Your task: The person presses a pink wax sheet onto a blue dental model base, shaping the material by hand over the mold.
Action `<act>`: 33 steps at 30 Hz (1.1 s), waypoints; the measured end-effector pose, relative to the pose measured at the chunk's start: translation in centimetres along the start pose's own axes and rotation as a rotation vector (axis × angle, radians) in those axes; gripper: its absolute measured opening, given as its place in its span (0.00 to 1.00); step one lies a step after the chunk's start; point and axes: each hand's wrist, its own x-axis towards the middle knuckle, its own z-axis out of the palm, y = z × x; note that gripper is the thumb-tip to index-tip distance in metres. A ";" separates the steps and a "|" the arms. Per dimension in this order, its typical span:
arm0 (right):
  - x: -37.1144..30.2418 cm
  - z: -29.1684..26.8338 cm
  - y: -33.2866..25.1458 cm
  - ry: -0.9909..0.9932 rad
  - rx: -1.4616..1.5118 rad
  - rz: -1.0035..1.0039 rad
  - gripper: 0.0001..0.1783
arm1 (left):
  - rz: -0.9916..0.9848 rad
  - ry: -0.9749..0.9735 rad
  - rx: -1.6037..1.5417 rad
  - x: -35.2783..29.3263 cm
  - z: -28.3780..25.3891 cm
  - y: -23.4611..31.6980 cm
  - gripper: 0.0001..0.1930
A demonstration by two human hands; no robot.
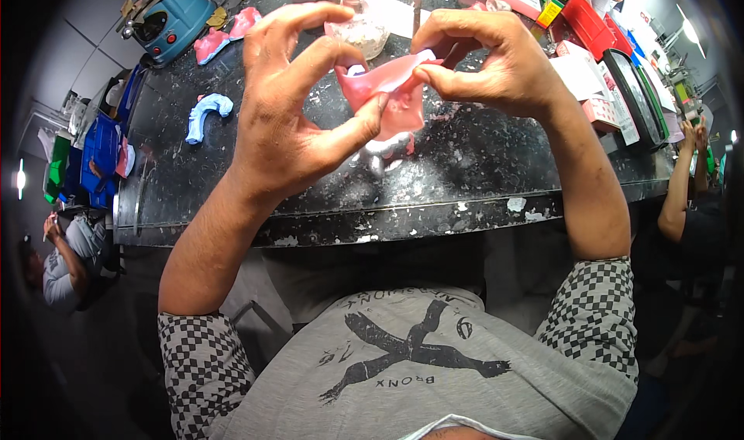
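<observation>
A soft pink wax sheet (399, 84), bent and folded, is held up over the bench between my two hands. My left hand (291, 107) pinches its left side, the thumb pressed against the front face and the upper fingers curled above. On the right edge, thumb and fingers of my right hand (484, 60) are closed. Small pale lilac bits (356, 70) show at the sheet's upper edge; what they belong to is hidden. A thin dark stick (417, 12) rises beside my right fingers; I cannot tell whether they grip it. Below lies a greyish-white lump (387, 147).
A light blue arch-shaped piece (208, 115) lies left on the scuffed black bench (325, 215). Behind are pink moulded pieces (226, 37), a blue machine (170, 22) and a glass jar (363, 36). Boxes and a red tray (587, 25) crowd the right. Other people sit at both sides.
</observation>
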 end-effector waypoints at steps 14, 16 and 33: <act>0.4 3.4 0.2 0.228 0.473 0.256 0.09 | -0.669 -0.350 -0.798 -0.5 0.2 -1.0 0.08; 0.5 3.4 0.0 0.252 0.472 0.227 0.08 | -0.696 -0.326 -0.844 -0.1 -0.2 -0.6 0.08; 0.7 3.5 -1.9 0.249 0.679 0.179 0.09 | -0.852 -0.483 -1.157 0.3 -0.8 -0.2 0.13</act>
